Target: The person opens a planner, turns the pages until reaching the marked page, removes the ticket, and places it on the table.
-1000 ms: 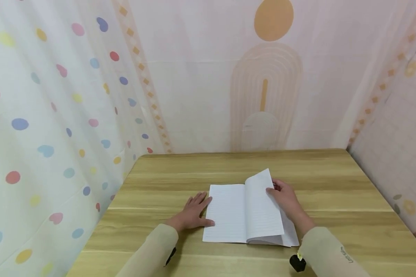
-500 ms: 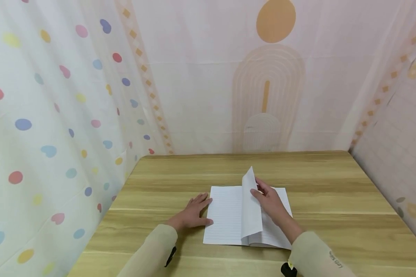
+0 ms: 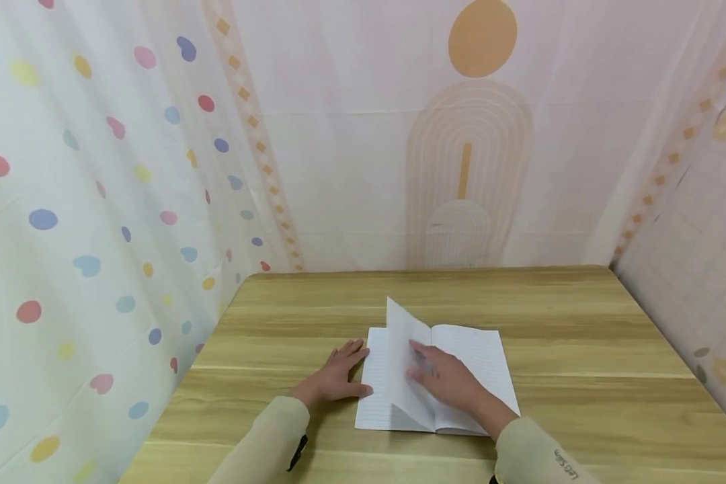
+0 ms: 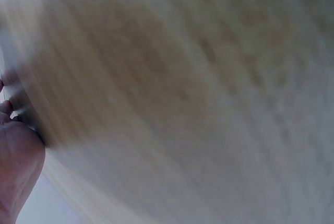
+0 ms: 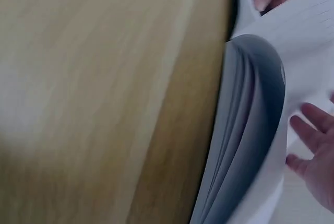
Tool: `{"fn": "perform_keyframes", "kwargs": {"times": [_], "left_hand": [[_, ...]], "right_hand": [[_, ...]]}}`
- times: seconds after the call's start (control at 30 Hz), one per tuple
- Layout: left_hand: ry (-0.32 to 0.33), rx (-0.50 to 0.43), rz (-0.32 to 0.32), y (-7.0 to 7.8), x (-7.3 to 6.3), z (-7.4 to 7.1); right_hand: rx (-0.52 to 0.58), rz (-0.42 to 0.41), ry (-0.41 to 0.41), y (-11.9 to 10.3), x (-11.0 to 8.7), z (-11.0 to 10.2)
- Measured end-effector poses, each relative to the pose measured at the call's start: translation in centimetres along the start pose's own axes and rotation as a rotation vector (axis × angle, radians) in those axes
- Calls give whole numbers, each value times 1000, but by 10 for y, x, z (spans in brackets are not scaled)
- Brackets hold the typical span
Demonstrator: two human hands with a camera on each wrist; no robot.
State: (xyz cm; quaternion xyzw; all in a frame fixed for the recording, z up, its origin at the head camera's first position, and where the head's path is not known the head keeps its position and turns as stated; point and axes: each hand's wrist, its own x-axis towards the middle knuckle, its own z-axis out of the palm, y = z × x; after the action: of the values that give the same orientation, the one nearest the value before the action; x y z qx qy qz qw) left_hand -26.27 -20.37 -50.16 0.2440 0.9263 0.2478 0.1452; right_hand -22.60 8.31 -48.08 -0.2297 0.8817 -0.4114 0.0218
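A lined notebook (image 3: pixel 480 359) lies spread on the wooden table, and one of its pages (image 3: pixel 402 349) stands up, leaning over the left side. My left hand (image 3: pixel 336 375) rests flat at the notebook's left edge, its thumb over the margin. My right hand (image 3: pixel 450 382), slightly blurred, is over the middle with straight fingers against the raised page. The right wrist view shows the right hand (image 5: pixel 318 156) with spread fingers beside the white paper, and the curved stack of sheets (image 5: pixel 235 130) at the notebook's lower edge. Only part of the left hand (image 4: pixel 18 164) appears in the left wrist view.
The wood-grain table (image 3: pixel 278 302) extends around the notebook on all sides. Behind it hangs a pale curtain (image 3: pixel 351 168) with an arch print, and a dotted curtain (image 3: pixel 97 202) runs along the left. A dark band (image 3: pixel 298 454) shows at the left sleeve.
The right hand has moved left across the notebook, carrying the page from the right side past the middle. Its pinch on the page has loosened into straight fingers. The left hand stays put.
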Motion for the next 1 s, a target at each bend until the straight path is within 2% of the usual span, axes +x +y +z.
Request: {"fn": "perform_keyframes", "kwargs": {"times": [0.13,0.27,0.33,0.53,0.77,1.0], "left_hand": [[27,-30,1,2,0,1],[59,-120,-12,6,0,1],[56,-111,-11,7,0,1],[-8,40,-13,3,1,4],[2,26,-6,2,0,5],[6,34,-15,4,0,6]], "right_hand": [[-340,-101,-143,0,-5,4],[-445,-100,-198,-2,-9,6],[-453,-107,-192,-1,-10,7],[-397,-89,-134,8,-10,5],[-325,42,-10,28,-15,-11],[-442,125,57,60,-22,-38]]}}
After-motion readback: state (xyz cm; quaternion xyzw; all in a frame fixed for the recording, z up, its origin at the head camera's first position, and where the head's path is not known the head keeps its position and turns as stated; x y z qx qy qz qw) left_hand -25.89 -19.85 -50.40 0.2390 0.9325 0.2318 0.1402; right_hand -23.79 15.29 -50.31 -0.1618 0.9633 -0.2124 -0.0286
